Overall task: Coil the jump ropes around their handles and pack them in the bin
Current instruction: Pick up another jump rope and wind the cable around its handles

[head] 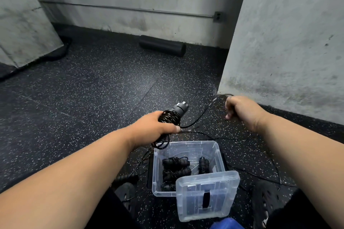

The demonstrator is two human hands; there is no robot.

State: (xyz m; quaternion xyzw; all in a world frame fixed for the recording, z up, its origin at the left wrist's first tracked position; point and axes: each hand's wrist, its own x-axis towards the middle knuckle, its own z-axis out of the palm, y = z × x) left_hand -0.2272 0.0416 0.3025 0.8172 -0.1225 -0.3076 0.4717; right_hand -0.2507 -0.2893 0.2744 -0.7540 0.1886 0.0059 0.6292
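My left hand (155, 128) grips black jump rope handles (179, 110) with several turns of thin black rope wound around them. The loose rope (200, 118) runs from the coil up to my right hand (240, 110), which is closed on it, raised to the right of the handles. Below my hands a clear plastic bin (218, 151) stands on the floor. It holds several coiled black jump ropes (176, 168). Its clear lid (207, 194) leans against the bin's near right corner.
More black rope (260, 175) lies loose on the speckled rubber floor around the bin. A black foam roller (162, 45) rests by the far wall. Concrete walls stand at left and right. My dark shoes (264, 199) flank the bin.
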